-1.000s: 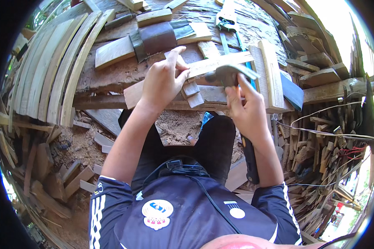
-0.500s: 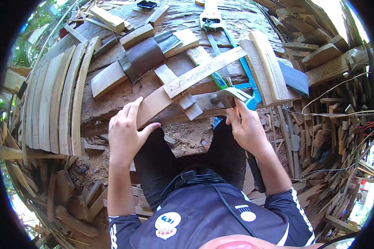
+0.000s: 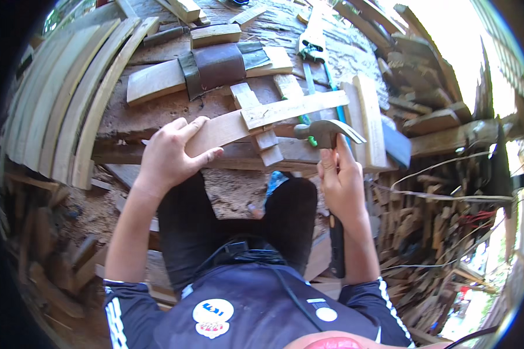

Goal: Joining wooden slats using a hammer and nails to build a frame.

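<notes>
My left hand (image 3: 172,152) grips the near left end of a flat wooden board (image 3: 220,131), thumb along its front edge and fingers over its top. A paler wooden strip (image 3: 294,110) overlaps the board's right end and reaches to the right. Short wood pieces (image 3: 268,146) lie crosswise under the joint. In my right hand (image 3: 342,185) is a claw hammer (image 3: 323,131), held close below its head, the claw pointing right. Its black handle (image 3: 336,247) hangs down past my wrist. The hammer head is just in front of the strip, covering part of a green-handled brush behind.
Curved wooden slats (image 3: 70,99) stand in a row at the left. A dark sleeve (image 3: 218,65) wraps a wood block behind the board. A blue-framed saw (image 3: 312,46) lies farther back. Upright boards (image 3: 368,125) are at the right, with scrap wood (image 3: 436,227) beyond.
The hammer head has turned and lifted slightly, so its claw shows clearly to the right. My left hand still grips the board. The whole view has shifted.
</notes>
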Demonstrator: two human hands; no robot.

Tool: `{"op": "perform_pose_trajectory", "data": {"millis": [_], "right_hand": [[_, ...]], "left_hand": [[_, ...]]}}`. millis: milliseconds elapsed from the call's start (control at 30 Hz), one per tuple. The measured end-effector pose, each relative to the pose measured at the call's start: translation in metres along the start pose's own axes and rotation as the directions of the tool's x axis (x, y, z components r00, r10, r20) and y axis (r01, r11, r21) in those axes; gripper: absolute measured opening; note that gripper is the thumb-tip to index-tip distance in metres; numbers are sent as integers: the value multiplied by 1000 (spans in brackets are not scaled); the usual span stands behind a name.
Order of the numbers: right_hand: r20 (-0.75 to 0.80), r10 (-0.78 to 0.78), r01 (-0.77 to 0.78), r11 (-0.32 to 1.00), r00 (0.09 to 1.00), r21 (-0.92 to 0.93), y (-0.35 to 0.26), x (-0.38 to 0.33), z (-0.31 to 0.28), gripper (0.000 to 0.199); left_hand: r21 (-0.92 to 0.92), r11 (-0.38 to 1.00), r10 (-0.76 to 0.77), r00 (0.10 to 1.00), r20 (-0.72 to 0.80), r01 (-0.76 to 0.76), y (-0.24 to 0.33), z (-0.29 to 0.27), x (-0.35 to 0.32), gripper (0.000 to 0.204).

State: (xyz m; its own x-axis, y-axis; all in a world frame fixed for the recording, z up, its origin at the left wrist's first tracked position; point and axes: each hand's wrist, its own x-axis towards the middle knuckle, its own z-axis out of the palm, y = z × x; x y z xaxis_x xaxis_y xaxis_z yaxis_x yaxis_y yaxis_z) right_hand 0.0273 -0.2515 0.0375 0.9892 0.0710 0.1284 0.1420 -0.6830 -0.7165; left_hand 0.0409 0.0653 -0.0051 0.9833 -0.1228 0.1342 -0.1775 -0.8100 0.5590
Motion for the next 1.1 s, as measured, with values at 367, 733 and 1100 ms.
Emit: {"op": "perform_pose_trajectory", "data": {"millis": [367, 733, 1100], "right_hand": [[66, 45, -50, 997, 997, 64, -45, 27, 15, 25], [67, 30, -33, 998, 997, 55, -62, 34, 12, 37], [-47, -18, 25, 989, 999, 143, -66, 34, 1, 37]], "left_hand": [[-68, 997, 32, 999, -8, -33, -16, 4, 0, 70], [-91, 995, 38, 999, 0, -38, -19, 8, 2, 69], [-86, 994, 62, 998, -14, -63, -20, 9, 3, 71]]}}
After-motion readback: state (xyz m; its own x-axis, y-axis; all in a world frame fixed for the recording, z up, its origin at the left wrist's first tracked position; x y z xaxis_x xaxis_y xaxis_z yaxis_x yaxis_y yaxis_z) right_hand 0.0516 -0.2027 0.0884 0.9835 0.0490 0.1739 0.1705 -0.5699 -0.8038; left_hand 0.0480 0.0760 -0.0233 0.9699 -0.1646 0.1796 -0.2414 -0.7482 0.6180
